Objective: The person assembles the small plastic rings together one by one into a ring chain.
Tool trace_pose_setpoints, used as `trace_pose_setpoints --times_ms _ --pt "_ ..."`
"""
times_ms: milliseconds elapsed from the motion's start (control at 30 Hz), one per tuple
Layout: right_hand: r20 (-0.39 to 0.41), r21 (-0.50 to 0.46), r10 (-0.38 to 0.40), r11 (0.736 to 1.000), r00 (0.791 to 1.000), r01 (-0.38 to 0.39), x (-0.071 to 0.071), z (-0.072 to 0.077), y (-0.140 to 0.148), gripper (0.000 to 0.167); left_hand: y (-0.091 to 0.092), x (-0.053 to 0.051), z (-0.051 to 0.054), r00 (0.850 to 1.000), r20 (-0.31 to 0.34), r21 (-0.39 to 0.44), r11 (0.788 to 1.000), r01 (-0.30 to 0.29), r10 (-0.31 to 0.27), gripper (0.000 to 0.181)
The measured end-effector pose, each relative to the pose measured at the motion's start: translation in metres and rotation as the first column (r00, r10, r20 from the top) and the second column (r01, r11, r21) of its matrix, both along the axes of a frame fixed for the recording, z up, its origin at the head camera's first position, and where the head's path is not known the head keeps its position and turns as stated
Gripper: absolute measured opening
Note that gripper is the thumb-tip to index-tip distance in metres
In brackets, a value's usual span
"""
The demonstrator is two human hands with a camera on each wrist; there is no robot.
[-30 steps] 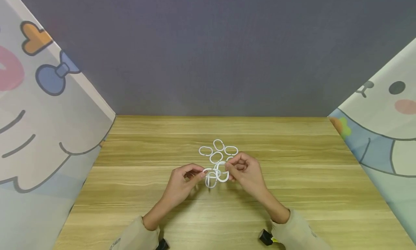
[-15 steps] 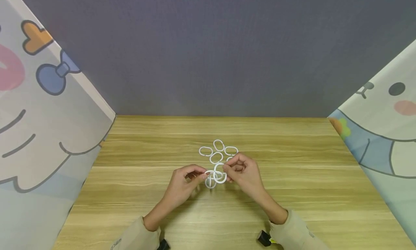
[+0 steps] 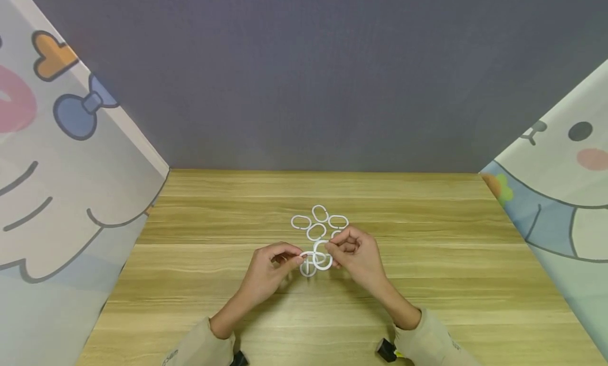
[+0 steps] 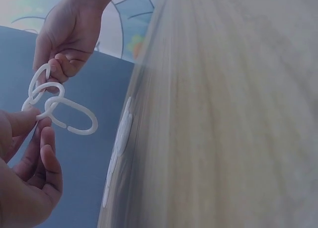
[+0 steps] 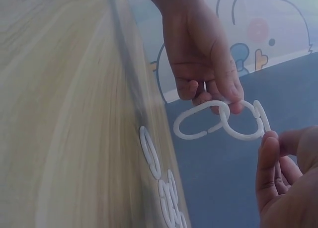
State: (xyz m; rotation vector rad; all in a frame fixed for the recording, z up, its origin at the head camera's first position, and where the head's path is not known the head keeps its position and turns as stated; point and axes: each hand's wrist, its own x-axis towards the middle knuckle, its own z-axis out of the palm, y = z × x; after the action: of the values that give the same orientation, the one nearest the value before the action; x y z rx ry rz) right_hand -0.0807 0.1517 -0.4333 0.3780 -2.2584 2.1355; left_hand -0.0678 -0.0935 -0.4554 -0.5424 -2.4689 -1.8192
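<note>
My left hand (image 3: 266, 273) pinches a white split plastic link (image 5: 242, 137) between thumb and fingertips. A second link (image 5: 178, 126) hangs from it, the gap in its side visible. My right hand (image 3: 363, 260) pinches a third white link (image 3: 323, 269), which crosses the left-hand link; both wrist views show them overlapping, and it appears threaded through. In the left wrist view this right-hand link (image 4: 32, 86) tilts steeply beside the fingertips. All three are held above the table. Whether the third link's gap is fully passed is hard to tell.
Several loose white links (image 3: 313, 212) lie flat on the wooden table (image 3: 214, 207) just beyond the hands, one partly hidden by the right hand. A grey panel (image 3: 304, 91) stands behind, with cartoon-printed panels (image 3: 119, 170) at both sides.
My right hand has shifted slightly left and down with its link, bringing it further over the left-hand link. The left hand has barely moved. The loose links lie where they were.
</note>
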Motion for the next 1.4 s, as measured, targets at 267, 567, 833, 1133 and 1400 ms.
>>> trace_pose_setpoints --times_ms 267,567,833,1133,1400 --pt "0.018 0.028 -0.022 0.999 1.000 0.021 0.001 -0.001 -0.001 0.010 -0.001 0.001 -0.001 1.000 0.022 -0.010 1.000 -0.004 0.004 0.007" --pt "0.019 0.031 -0.068 0.997 0.998 0.067 0.000 -0.004 0.001 0.009 -0.002 0.000 -0.001 0.999 0.038 -0.019 1.000 -0.013 0.013 0.010" --pt "-0.022 0.031 -0.052 0.998 0.998 0.053 0.000 -0.007 0.007 0.017 -0.005 0.002 0.000 0.998 0.069 -0.031 1.000 0.005 -0.003 0.014" --pt "-0.036 -0.003 -0.036 0.999 0.999 0.036 0.004 -0.004 0.008 0.014 -0.006 0.002 -0.003 0.992 0.045 -0.068 0.990 0.121 -0.118 0.009" --pt "-0.044 -0.018 0.010 1.000 0.999 -0.011 0.010 -0.001 0.007 0.015 -0.004 0.004 -0.005 0.976 0.043 -0.089 0.972 0.215 -0.212 0.016"
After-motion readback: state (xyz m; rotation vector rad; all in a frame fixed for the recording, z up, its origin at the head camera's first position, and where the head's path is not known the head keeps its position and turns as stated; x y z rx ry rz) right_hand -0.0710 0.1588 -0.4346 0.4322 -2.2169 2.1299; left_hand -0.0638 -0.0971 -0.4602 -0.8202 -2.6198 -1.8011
